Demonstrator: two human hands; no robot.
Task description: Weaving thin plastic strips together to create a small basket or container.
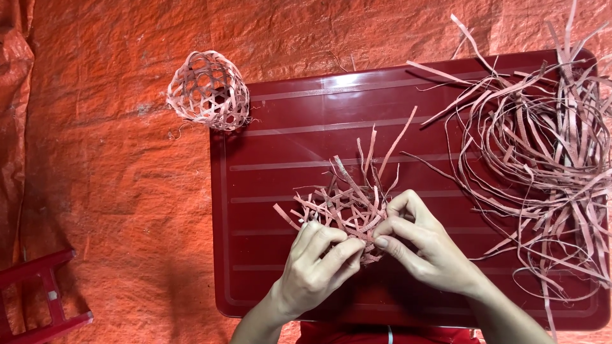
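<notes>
1. Pinching the near edge of a half-woven piece (347,207), the left hand (315,267) has its fingers curled and pressed together over the strips, knuckles up.
2. The right hand (424,245) meets it from the other side, thumb and forefinger closed on a strip at the same spot; the fingertips of the two hands touch or nearly touch.
3. The half-woven piece is a loose open lattice of flat pale strips lying near the middle of the dark red tray-like table top (274,191), a little toward its near edge; both hands cover its near part.
4. Unwoven strip ends stick up and out of the lattice toward the far edge, the longest slanting to the right.
5. A big tangled heap of loose strips (548,153) fills the right side of the table top, spilling past its far right corner and right edge; its nearest loops lie just beside the right wrist.
6. A finished small openwork basket (209,89) lies just off the far left corner, on the orange sheet (102,159) that spreads under everything.
7. Part of a red stool frame (44,296) shows at the lower left, well apart from the table top.
</notes>
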